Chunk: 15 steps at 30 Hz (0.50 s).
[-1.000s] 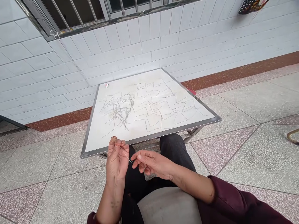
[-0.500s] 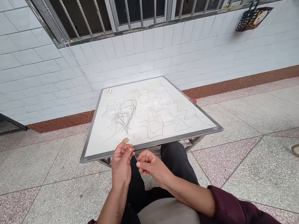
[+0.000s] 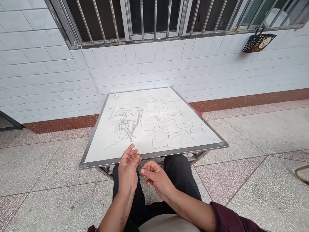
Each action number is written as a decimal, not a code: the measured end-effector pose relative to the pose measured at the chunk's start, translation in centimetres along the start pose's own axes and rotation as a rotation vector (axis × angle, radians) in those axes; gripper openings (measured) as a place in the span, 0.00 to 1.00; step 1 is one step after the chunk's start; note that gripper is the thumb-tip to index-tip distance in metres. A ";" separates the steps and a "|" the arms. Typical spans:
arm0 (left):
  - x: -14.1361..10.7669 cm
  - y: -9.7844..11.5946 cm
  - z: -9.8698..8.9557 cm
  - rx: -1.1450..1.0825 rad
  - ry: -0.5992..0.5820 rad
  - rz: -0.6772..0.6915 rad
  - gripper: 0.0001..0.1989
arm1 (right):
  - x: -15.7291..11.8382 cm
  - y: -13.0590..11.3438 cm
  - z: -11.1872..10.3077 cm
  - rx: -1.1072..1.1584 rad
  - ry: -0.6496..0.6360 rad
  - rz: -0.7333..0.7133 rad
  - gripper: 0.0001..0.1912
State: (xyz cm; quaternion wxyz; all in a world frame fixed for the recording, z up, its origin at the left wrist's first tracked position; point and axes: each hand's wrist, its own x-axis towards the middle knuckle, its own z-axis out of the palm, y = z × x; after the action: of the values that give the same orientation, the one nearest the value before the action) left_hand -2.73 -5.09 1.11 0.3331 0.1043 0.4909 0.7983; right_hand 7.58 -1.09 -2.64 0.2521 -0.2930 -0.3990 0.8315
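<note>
My left hand [image 3: 127, 172] pinches one end of a thin wire [image 3: 141, 165] between thumb and forefinger, over my lap at the table's near edge. A tan band wraps one of its raised fingertips. Just to the right, my right hand [image 3: 156, 178] is closed on the same wire, and a short piece sticks up past its fingers. On the white tabletop [image 3: 96, 151], a tangled pile of mostly straight thin wires [image 3: 130, 122] lies at the left. Several wires bent into zigzags [image 3: 166, 129] are spread out at the right.
A grey metal edge [image 3: 154, 153] borders the table, which stands against a white tiled wall [image 3: 154, 71]. A small red-and-white object [image 3: 116, 96] sits at the far left corner. My knees [image 3: 180, 170] are under the near edge. A patterned bag [image 3: 259, 43] hangs from the window bars.
The view has tilted up slightly, showing more of the window. Both hands stay close together on the wire, with the fingers shifted only a little.
</note>
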 end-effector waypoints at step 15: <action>3.2 -2.2 -2.4 0.131 -0.101 -0.206 0.16 | 3.0 -1.1 -2.1 0.114 0.141 0.048 0.17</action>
State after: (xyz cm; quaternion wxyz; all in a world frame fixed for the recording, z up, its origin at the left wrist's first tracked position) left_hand -5.36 -4.06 -2.49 0.4299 0.1148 0.5326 0.7200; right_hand 7.15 2.57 -3.69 0.2759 -0.3453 -0.3252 0.8360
